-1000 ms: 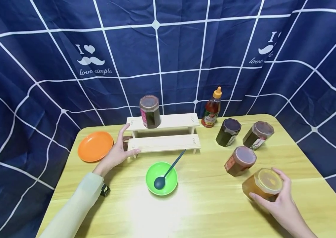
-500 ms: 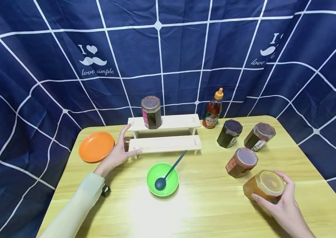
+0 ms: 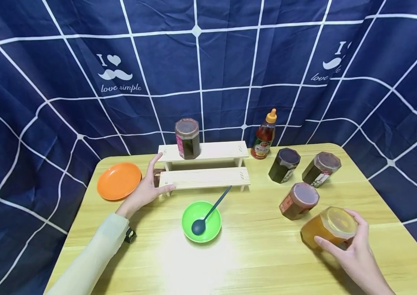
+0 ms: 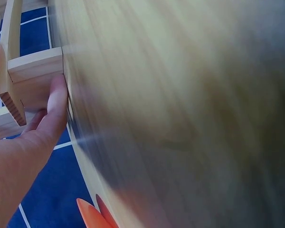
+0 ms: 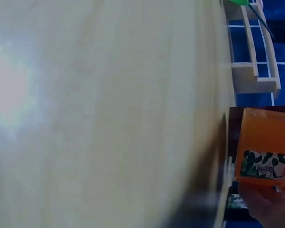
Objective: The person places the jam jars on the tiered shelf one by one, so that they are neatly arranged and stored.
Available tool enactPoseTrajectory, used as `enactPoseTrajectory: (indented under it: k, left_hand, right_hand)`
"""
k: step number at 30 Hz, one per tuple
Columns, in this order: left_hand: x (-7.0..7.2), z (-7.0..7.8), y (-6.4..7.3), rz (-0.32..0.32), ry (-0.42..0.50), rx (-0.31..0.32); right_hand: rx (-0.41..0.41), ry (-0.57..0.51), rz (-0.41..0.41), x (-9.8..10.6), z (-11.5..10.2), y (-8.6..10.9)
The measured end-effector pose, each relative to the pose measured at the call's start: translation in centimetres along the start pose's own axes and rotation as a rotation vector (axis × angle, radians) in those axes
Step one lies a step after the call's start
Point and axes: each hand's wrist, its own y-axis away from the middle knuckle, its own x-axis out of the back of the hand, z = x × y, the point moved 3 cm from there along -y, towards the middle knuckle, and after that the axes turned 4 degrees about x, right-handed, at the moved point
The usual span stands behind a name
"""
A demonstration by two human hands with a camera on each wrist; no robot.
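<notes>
My left hand [image 3: 144, 194] holds the left end of a pale wooden two-tier rack [image 3: 204, 178], thumb along the front edge of its lower board. In the left wrist view, its fingers [image 4: 58, 102] reach round the rack's end support [image 4: 35, 65]. At the right, my right hand [image 3: 356, 254] grips an octagonal jar of amber honey [image 3: 317, 231], which leans toward the hand. A leafy printed label shows on that honey jar [image 5: 270, 137] in the right wrist view. On the upper board stands a dark jar with a pink label [image 3: 189, 143].
Beyond the honey jar stand a reddish-brown jar [image 3: 297, 203] and two dark jars [image 3: 283, 166]. A yellow-capped sauce bottle [image 3: 262, 139] stands right of the rack. A green bowl [image 3: 190, 211] with a dark spoon [image 3: 212, 209] is in front; an orange plate [image 3: 119, 180] lies left.
The honey jar in my right hand has risen slightly and tips a little more toward the right. My left hand stays at the rack's end.
</notes>
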Motion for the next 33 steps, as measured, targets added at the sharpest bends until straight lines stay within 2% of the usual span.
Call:
enactPoseTrajectory:
  k: [2, 8, 13, 19, 26, 33]
  left_hand:
    - [0.1, -0.1, 0.0, 0.000, -0.003, 0.002]
    - [0.2, -0.2, -0.1, -0.001, -0.004, -0.003]
    - [0.2, -0.2, -0.1, -0.005, 0.006, -0.001]
    - [0.2, -0.2, -0.1, -0.007, 0.011, 0.001]
    - [0.1, -0.4, -0.3, -0.014, 0.012, 0.012]
    - [0.1, -0.2, -0.1, -0.009, 0.007, 0.007]
  right_hand:
    - [0.007, -0.006, 0.006, 0.2, -0.4, -0.1]
    - [0.046, 0.063, 0.019, 0.8, -2.0, -0.6]
    - [0.095, 0.061, 0.013, 1.1, -3.6, -1.1]
    - [0.143, 0.003, -0.001, 1.5, -5.2, -2.3]
    - [0.184, -0.130, -0.035, 1.8, -6.9, -3.9]
    - [0.216, -0.119, -0.041, 1.9, -8.8, -5.8]
